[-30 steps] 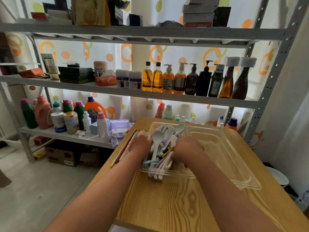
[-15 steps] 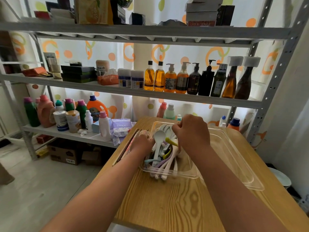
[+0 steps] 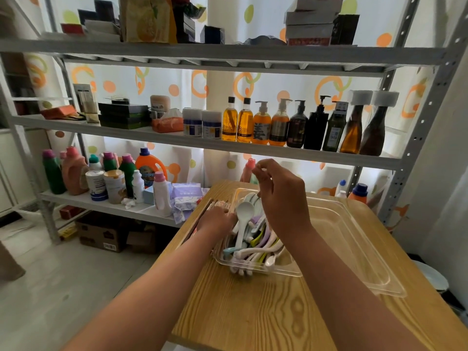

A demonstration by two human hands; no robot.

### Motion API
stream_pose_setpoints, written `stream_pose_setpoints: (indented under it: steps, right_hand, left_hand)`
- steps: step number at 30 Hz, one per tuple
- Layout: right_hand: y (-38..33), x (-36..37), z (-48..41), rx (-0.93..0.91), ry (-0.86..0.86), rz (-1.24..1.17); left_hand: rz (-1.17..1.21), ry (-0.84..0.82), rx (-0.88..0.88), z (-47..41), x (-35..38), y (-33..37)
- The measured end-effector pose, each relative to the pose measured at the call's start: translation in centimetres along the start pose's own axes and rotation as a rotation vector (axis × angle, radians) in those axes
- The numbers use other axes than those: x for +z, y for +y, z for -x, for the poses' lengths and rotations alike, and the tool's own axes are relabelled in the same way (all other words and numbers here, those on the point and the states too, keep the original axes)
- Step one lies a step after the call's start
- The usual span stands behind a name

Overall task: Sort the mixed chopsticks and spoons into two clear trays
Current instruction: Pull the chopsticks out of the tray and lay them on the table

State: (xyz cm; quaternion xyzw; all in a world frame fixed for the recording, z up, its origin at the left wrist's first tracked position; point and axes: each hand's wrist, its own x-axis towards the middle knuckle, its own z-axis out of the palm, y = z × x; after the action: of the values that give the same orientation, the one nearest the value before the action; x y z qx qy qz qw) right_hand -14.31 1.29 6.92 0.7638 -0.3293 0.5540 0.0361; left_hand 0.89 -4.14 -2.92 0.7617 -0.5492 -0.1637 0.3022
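Spoons [image 3: 244, 224] lie heaped in the left clear tray [image 3: 283, 271], chopsticks [image 3: 214, 203] just beside it. Left hand [image 3: 215, 220] rests at that wall, probably steadying; grip hidden. Right hand [image 3: 281, 198] hovers above, fingers curled, pinching unclear; second tray [image 3: 367, 262] adjoins

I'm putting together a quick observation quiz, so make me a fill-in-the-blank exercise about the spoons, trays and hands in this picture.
1. The spoons lie piled in a clear tray that stands to the ___ of the other tray.
2. Both trays stand on a table whose top shows ___ grain.
3. The hand raised above the spoons is the ___ one.

Missing words: left; wood; right.
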Motion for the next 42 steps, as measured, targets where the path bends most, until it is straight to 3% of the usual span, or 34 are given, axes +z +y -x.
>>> stream_pose_setpoints:
  steps: [7, 13, 17, 22, 28, 36, 42]
  right_hand:
    - [-0.3, 0.9, 0.5, -0.084, -0.087, -0.099]
    - [-0.3, 1.7, 1.4, -0.005, -0.267, -0.174]
    - [-0.3, 2.3, 2.1, 0.026, -0.297, -0.201]
    - [0.2, 2.9, 2.5, 0.070, -0.386, -0.195]
    - [1.1, 3.4, 2.7, 0.137, -0.391, -0.172]
    - [3.1, 3.4, 2.9, 0.224, -0.397, -0.065]
    - [3.4, 3.2, 3.2, 0.252, -0.396, -0.061]
  left_hand:
    - [0.076, 0.133, 0.061, 0.0, -1.1, 0.4]
    - [0.582, -0.012, 0.017, 0.0, -3.2, 1.8]
    - [0.585, -0.041, 0.281, 1.1, -3.1, 1.5]
    - [0.644, -0.096, 0.413, 1.6, -3.9, 1.6]
    - [0.825, -0.014, 0.072, -0.5, -3.9, 0.3]
    - [0.175, 0.144, -0.083, -2.1, -3.1, -3.3]
    - [0.010, 0.147, -0.109, -2.0, -2.7, -4.7]
